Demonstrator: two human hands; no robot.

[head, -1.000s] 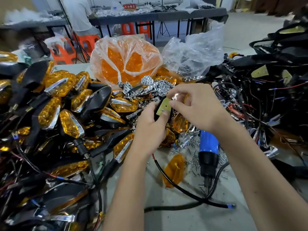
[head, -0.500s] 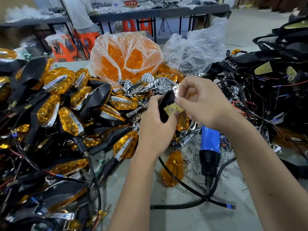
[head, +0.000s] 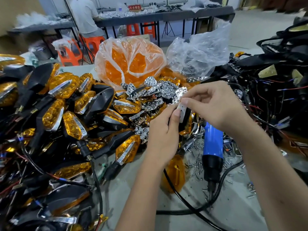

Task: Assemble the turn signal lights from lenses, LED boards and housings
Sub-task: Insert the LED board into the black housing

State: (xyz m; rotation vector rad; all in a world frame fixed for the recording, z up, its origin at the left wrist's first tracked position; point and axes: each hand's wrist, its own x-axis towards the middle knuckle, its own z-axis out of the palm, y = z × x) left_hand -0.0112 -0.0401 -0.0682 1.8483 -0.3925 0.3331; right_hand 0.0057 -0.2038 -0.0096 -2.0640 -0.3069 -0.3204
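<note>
My left hand (head: 164, 135) grips a black housing (head: 185, 120), mostly hidden behind its fingers, above the table's middle. My right hand (head: 215, 107) pinches a small pale LED board (head: 182, 110) at the housing's open face, thumb and forefinger on its top edge. A black cable (head: 181, 197) runs down from the housing across the table. Chrome reflectors (head: 165, 90) lie heaped just behind the hands. An amber lens (head: 175, 174) lies loose on the table below my left wrist.
Finished amber-and-black turn signals (head: 66, 117) pile up on the left. A bag of amber lenses (head: 130, 64) and a clear bag (head: 198, 52) stand behind. A blue electric screwdriver (head: 212, 152) lies among loose screws (head: 196, 162). Black housings with wires (head: 270, 90) heap on the right. A person sits at a far table.
The board has turned from its yellow-green side to its pale side between my fingers. Both hands have shifted slightly right and closer together at the housing.
</note>
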